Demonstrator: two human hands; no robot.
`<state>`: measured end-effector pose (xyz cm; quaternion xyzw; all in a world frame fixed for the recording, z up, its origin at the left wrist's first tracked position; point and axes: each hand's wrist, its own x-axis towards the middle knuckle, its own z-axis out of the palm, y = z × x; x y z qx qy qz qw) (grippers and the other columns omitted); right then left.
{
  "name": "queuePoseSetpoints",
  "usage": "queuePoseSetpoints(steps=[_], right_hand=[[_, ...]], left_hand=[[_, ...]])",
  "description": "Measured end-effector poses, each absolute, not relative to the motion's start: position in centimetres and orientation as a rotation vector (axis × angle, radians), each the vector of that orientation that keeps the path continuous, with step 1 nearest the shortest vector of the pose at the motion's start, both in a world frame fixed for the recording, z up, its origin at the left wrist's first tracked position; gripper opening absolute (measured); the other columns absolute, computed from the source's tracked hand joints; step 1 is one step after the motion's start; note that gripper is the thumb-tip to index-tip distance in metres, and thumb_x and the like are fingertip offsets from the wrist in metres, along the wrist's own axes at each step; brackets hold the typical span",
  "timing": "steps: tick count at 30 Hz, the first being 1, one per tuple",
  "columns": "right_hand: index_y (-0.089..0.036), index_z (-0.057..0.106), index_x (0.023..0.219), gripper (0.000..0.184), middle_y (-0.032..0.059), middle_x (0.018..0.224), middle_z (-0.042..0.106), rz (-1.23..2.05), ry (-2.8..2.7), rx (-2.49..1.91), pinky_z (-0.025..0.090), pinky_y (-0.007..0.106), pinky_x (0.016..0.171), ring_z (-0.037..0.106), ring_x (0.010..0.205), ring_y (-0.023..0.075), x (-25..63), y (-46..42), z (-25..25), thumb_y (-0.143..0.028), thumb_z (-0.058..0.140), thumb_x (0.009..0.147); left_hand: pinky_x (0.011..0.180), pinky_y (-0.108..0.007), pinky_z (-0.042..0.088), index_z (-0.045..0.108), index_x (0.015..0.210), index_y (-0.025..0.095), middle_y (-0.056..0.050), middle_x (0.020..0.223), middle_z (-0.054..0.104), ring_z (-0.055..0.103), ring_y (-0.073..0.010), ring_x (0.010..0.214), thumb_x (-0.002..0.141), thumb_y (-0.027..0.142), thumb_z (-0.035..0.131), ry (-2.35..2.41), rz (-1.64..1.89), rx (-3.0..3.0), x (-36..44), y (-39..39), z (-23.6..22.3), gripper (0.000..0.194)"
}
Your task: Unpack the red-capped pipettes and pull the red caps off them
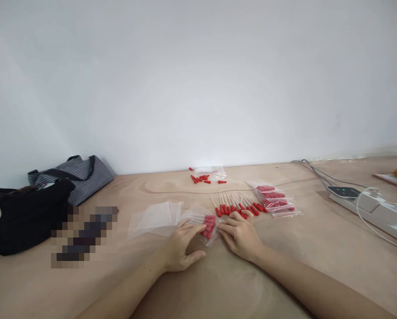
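Note:
Between my hands lies a clear zip bag [209, 225] holding several thin pale sticks with thick red ends, which look like droppers with rubber bulbs. My left hand [182, 248] rests on the bag's left side, its fingers stretched over it and the thumb spread apart. At the bag's right edge, my right hand [240, 235] has its fingers bent and closed on the plastic; its thumb is hidden. Just beyond the right hand, loose red-ended droppers [233, 208] are fanned out in a row. Empty clear bags [155, 217] lie beyond my left hand.
Filled bags [274, 199] overlap at the right. Loose red bulbs [200, 179] and a clear packet [212, 171] lie near the wall. A power strip [371, 212] with cables is far right. Black [29, 217] and striped bags [85, 177] and a blurred dark object [85, 237] are left.

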<state>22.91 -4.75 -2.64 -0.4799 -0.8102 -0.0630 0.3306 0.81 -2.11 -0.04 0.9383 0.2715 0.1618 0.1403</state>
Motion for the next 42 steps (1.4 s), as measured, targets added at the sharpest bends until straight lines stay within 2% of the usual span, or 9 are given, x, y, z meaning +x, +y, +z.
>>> queuePoseSetpoints(steps=[4,9,14,17,20,23,29,34,42], right_hand=[[-0.026,0.064,0.075,0.018,-0.0005,0.080,0.065,-0.054,-2.109,-1.319,0.021,0.040,0.078,0.048,0.079,0.0160,23.6,-5.3,-2.6,-0.025,0.048,0.081],[-0.028,0.064,0.083,0.012,0.0001,0.086,0.064,0.177,-2.099,-1.346,0.023,0.040,0.078,0.049,0.082,0.0179,24.3,-5.3,-2.5,-0.031,0.053,0.078],[-0.031,0.057,0.104,0.033,0.0017,0.086,0.064,0.305,-2.135,-1.284,0.023,0.040,0.078,0.050,0.081,0.0190,24.2,-5.2,-2.2,-0.041,0.059,0.073],[-0.032,0.057,0.102,0.032,0.0006,0.085,0.064,0.234,-2.168,-1.306,0.023,0.037,0.075,0.049,0.080,0.0177,23.6,-5.4,-1.8,-0.042,0.060,0.072],[-0.028,0.060,0.085,0.018,-0.0022,0.081,0.064,0.229,-2.156,-1.384,0.022,0.035,0.074,0.049,0.079,0.0167,22.9,-5.5,-1.5,-0.038,0.062,0.069],[-0.023,0.056,0.074,0.020,-0.0042,0.072,0.061,0.292,-2.118,-1.444,0.022,0.034,0.074,0.049,0.076,0.0156,22.3,-5.4,-1.5,-0.036,0.066,0.063],[-0.022,0.052,0.077,0.024,-0.0042,0.073,0.059,0.385,-2.193,-1.377,0.023,0.033,0.075,0.048,0.078,0.0158,22.0,-5.3,-1.4,-0.032,0.066,0.061],[-0.024,0.053,0.083,0.033,-0.0036,0.074,0.061,0.374,-2.191,-1.323,0.021,0.036,0.078,0.050,0.079,0.0170,22.0,-5.6,-1.1,-0.039,0.069,0.058],[-0.020,0.054,0.068,0.017,-0.0070,0.061,0.057,0.434,-2.144,-1.338,0.022,0.036,0.081,0.051,0.065,0.0119,22.9,-5.6,-1.4,-0.026,0.065,0.057]], left_hand=[[0.097,-0.036,0.036,0.038,0.124,0.020,-0.008,0.119,0.053,0.047,-0.0191,0.111,0.082,0.032,0.045,0.614,0.405,2.696,1.3,-2.8,0.3,0.045],[0.105,-0.047,0.016,0.029,0.131,0.024,-0.006,0.137,0.032,0.025,-0.0216,0.127,0.085,0.032,0.042,0.651,0.311,2.802,1.5,-2.9,0.6,0.049],[0.104,-0.048,0.020,0.017,0.135,0.025,-0.005,0.141,0.019,0.018,-0.0212,0.129,0.090,0.031,0.030,0.796,0.199,2.797,1.6,-2.8,0.0,0.047],[0.104,-0.046,0.020,0.013,0.136,0.025,-0.004,0.141,0.018,0.019,-0.0204,0.129,0.090,0.028,0.029,0.770,0.242,2.811,1.6,-2.7,-0.4,0.048],[0.105,-0.045,0.020,0.010,0.136,0.025,-0.003,0.142,0.018,0.018,-0.0199,0.129,0.090,0.027,0.028,0.767,0.250,2.823,1.6,-2.6,-0.8,0.049],[0.105,-0.044,0.020,0.009,0.136,0.025,-0.003,0.142,0.018,0.018,-0.0197,0.129,0.091,0.028,0.028,0.779,0.255,2.827,1.5,-2.5,-0.9,0.049],[0.105,-0.042,0.022,0.012,0.136,0.023,-0.005,0.140,0.022,0.022,-0.0202,0.128,0.090,0.030,0.029,0.790,0.284,2.822,1.5,-2.6,-0.9,0.050],[0.105,-0.041,0.023,0.012,0.136,0.021,-0.006,0.140,0.023,0.024,-0.0198,0.127,0.090,0.032,0.028,0.818,0.275,2.808,1.4,-2.6,-0.9,0.050],[0.104,-0.041,0.025,0.012,0.136,0.024,-0.005,0.140,0.025,0.026,-0.0199,0.126,0.089,0.034,0.031,0.790,0.260,2.775,1.1,-2.3,-0.9,0.051]])
